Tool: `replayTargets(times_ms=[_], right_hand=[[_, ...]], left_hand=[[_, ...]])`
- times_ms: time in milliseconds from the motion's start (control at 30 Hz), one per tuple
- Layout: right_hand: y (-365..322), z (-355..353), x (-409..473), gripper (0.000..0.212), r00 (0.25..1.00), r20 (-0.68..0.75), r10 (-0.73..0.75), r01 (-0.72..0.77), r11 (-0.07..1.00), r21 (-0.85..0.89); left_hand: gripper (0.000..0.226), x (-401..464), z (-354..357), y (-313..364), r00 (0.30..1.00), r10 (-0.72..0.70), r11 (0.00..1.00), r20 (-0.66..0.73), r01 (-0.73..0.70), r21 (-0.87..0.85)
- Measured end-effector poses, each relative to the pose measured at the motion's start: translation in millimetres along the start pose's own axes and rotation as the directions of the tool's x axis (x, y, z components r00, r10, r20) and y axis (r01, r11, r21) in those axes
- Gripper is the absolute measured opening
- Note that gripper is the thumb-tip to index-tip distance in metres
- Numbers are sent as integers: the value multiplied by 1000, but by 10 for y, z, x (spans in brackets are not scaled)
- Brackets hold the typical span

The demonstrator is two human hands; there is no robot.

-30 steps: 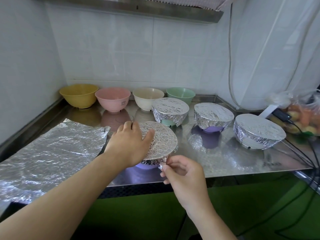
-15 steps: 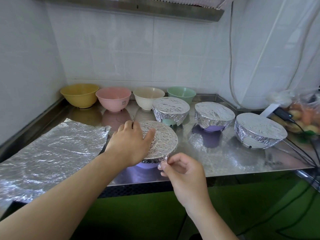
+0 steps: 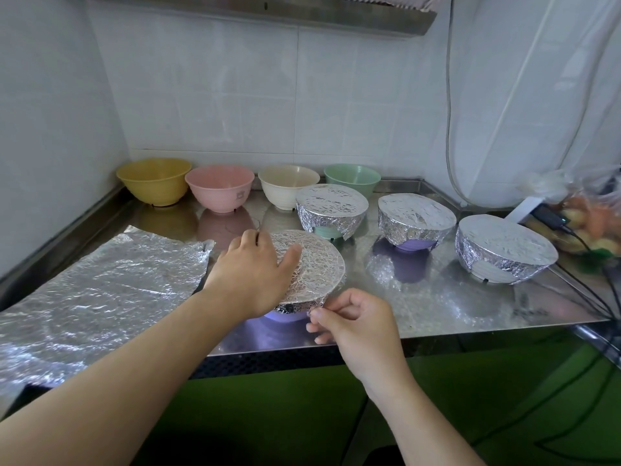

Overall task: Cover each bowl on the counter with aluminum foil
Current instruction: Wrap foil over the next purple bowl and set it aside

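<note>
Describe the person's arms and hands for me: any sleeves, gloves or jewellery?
Both forearms are bare as far as the picture shows, with no sleeve in view. The left hand and right hand wear no gloves. I can see no rings, watch or bracelet on either.

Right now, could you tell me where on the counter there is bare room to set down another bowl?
Bare steel shows between the front bowl and the two wrapped bowls at right, toward the front edge. The foil sheet fills the left; the back row, from the yellow bowl on, is crowded.
</note>
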State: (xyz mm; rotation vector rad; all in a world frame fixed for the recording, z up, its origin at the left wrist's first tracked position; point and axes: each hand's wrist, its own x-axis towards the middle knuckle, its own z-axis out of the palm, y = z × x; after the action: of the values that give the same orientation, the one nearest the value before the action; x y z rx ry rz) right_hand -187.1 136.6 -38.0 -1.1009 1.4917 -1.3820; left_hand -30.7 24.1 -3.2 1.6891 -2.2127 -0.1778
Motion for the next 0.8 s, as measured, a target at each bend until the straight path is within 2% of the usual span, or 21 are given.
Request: replayTargets(times_ms=[67, 167, 267, 333, 433, 500, 633, 800], right_hand=[[-23, -7, 7, 17, 999, -32, -9, 6, 996, -93], [-65, -42, 2, 27, 995, -74, -70, 39, 934, -356], [-110, -123, 21, 19, 989, -112, -96, 32, 880, -473], [-138, -144, 42, 22, 963, -214, -164, 46, 882, -470], [-228, -21, 108, 27, 881, -369, -295, 166, 924, -344], [-310, 152, 213, 34, 872, -373, -317, 230, 938, -259], [-483, 510, 431, 49, 909, -350, -225, 196, 974, -117], [-411, 659, 509, 46, 867, -426, -259, 189, 961, -200]], left_hand=[[89, -19, -14, 19, 1000, -2, 1000, 1, 2, 8], [88, -32, -22, 13, 1000, 5, 1000, 4, -6, 21], [90, -34, -24, 25, 1000, 2, 1000, -4, -2, 16], [92, -32, -19, 27, 1000, -4, 1000, -2, 4, 9], [88, -30, -13, 23, 1000, -13, 1000, 4, 13, -6], [79, -27, -11, 16, 1000, -9, 1000, 5, 9, -15], [85, -44, -46, 15, 1000, 10, 1000, 7, -10, -27], [89, -43, -36, 17, 1000, 18, 1000, -8, -17, 15]])
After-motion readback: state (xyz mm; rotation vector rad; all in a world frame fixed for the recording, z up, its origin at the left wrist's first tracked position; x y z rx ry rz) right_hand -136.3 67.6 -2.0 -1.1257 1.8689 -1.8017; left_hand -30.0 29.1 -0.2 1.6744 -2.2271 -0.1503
